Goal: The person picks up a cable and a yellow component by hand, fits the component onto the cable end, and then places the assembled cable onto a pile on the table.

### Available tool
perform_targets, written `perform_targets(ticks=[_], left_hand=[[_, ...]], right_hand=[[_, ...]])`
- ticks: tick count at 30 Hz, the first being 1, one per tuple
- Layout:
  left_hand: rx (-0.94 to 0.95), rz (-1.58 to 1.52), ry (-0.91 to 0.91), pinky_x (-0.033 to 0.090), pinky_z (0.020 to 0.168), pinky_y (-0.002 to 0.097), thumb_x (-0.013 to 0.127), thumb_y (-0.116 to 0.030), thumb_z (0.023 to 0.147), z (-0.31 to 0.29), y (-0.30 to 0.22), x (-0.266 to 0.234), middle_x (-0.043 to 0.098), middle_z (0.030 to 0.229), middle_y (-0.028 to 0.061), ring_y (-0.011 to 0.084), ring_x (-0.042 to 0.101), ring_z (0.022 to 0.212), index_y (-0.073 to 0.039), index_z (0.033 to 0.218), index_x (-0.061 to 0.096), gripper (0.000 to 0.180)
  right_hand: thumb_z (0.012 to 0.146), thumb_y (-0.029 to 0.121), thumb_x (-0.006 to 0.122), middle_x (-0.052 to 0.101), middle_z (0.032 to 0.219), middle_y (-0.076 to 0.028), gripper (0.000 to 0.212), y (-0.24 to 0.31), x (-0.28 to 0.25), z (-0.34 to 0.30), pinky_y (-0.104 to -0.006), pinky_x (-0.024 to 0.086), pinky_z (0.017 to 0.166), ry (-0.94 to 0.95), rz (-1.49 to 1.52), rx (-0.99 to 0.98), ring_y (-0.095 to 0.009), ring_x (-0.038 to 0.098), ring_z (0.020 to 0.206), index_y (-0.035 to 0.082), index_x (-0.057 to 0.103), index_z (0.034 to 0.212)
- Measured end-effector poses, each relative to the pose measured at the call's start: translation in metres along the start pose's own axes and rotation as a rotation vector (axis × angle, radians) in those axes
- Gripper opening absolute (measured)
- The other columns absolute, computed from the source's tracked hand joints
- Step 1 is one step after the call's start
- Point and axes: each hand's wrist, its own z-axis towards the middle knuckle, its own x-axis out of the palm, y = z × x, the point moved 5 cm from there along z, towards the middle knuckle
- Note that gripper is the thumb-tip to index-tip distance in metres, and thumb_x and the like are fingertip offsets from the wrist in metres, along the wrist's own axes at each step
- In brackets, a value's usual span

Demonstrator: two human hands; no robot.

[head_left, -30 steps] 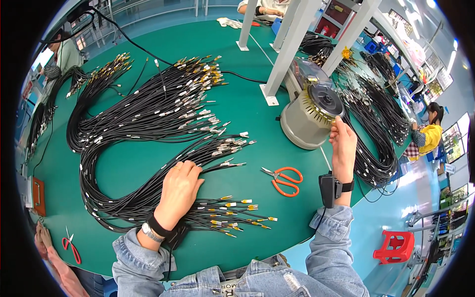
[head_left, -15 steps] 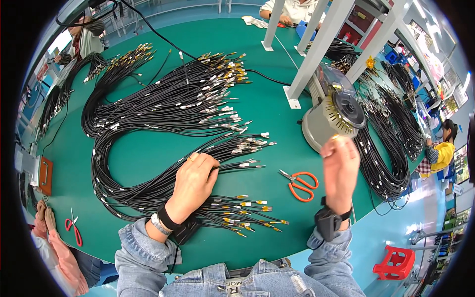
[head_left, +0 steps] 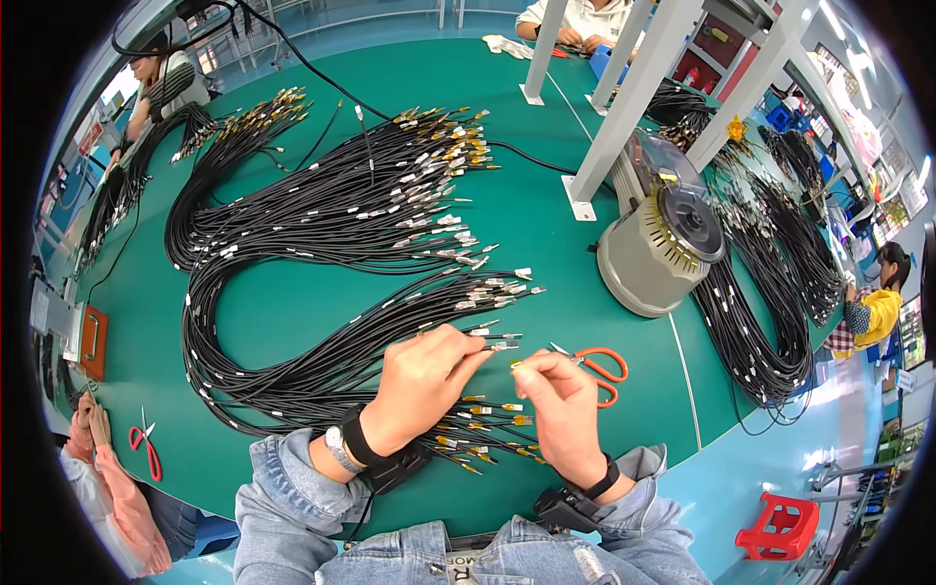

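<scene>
My left hand (head_left: pixel 421 383) is closed, thumb and forefinger pinching a black cable just behind its white-tagged end (head_left: pixel 502 345). To its right, my right hand (head_left: pixel 564 414) pinches a small piece of yellow tape (head_left: pixel 516 365), a short gap away from that cable end. Below the left hand lie more cable ends with yellow tags (head_left: pixel 481 411), partly hidden by both hands. The long bundle of black cables (head_left: pixel 210 336) curves round on the left and fans out toward the middle. Orange-handled cutters (head_left: pixel 606 363) lie behind my right hand, partly covered by it.
A grey tape dispenser (head_left: pixel 643 258) stands at the right, beside white metal posts (head_left: pixel 624 127). Further cable bundles (head_left: pixel 746 331) lie on the right. Red scissors (head_left: pixel 146 450) rest on the green table (head_left: pixel 292 312) at the left. Co-workers sit around; a red stool (head_left: pixel 777 526) is on the floor.
My right hand has come from beside the dispenser down and left, carrying the yellow tape to the cable end. My left hand has shifted right and slightly down, with the cable end now showing past its fingertips.
</scene>
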Motion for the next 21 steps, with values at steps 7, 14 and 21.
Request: perform_targets(ticks=[7, 14, 21], left_hand=[[0.138, 0.171, -0.013, 0.042, 0.042, 0.0262, 0.072, 0.002, 0.064, -0.006, -0.014, 0.0, 0.058, 0.067, 0.0054, 0.0174, 0.055, 0.049, -0.002, 0.077, 0.059, 0.018], [0.159, 0.198, -0.009, 0.039, 0.039, 0.0262, 0.072, 0.002, 0.064, -0.009, -0.016, -0.001, 0.054, 0.063, 0.0046, 0.016, 0.052, 0.046, -0.002, 0.077, 0.058, 0.02], [0.175, 0.226, -0.005, 0.035, 0.037, 0.0267, 0.073, 0.002, 0.064, -0.01, -0.017, 0.001, 0.05, 0.06, 0.0037, 0.015, 0.048, 0.043, -0.003, 0.076, 0.058, 0.02]], right_hand=[[0.082, 0.004, 0.061, 0.057, 0.078, -0.001, 0.006, -0.009, 0.0, 0.001, -0.0197, 0.04, 0.064, -0.032, -0.057, 0.0, -0.006, 0.05, 0.07, -0.002, 0.061, 0.085], [0.083, 0.004, 0.062, 0.061, 0.082, -0.001, 0.008, -0.012, 0.0, 0.001, -0.0184, 0.043, 0.066, -0.026, -0.057, 0.0, -0.004, 0.053, 0.073, -0.002, 0.063, 0.087], [0.083, 0.005, 0.061, 0.062, 0.083, -0.001, 0.009, -0.011, 0.0, 0.002, -0.0185, 0.043, 0.067, -0.033, -0.065, 0.004, -0.004, 0.054, 0.074, -0.002, 0.063, 0.088]])
